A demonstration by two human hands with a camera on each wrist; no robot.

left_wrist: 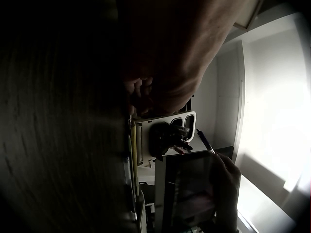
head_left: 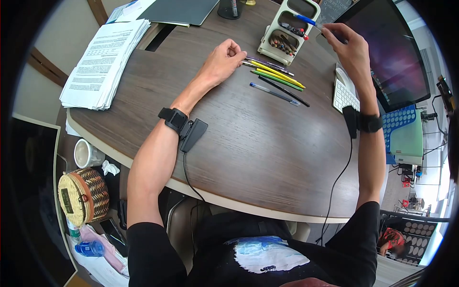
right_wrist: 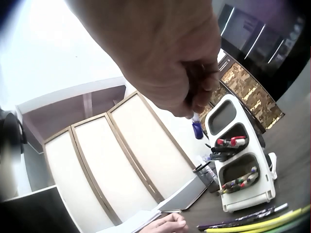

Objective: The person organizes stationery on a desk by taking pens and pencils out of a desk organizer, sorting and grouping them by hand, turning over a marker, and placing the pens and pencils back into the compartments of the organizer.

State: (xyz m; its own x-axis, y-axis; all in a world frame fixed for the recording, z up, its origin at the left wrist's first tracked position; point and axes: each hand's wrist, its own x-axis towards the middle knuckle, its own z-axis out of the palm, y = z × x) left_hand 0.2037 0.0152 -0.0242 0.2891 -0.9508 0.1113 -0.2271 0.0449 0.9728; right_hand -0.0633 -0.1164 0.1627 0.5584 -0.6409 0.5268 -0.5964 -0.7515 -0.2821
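My right hand (head_left: 351, 48) pinches a blue-capped pen (head_left: 306, 20) in the air beside the upper part of a white organizer (head_left: 289, 58). In the right wrist view the pen's blue cap (right_wrist: 197, 130) points down from the fingertips. The organizer's lower compartments hold colored pencils (head_left: 283, 44) and dark and red pens (head_left: 292, 29). Loosely curled, my left hand (head_left: 222, 62) rests on the desk by the left ends of a row of purple, yellow and green pencils (head_left: 277, 72). A black pencil (head_left: 284, 91) and a clear pen with a blue cap (head_left: 275, 93) lie nearer me.
A stack of printed papers (head_left: 103, 67) lies at the left, with a dark folder (head_left: 179, 10) and a black pen cup (head_left: 230, 9) behind. A keyboard (head_left: 345, 97) and a monitor (head_left: 392, 52) stand on the right. Cables hang from both wrist cameras.
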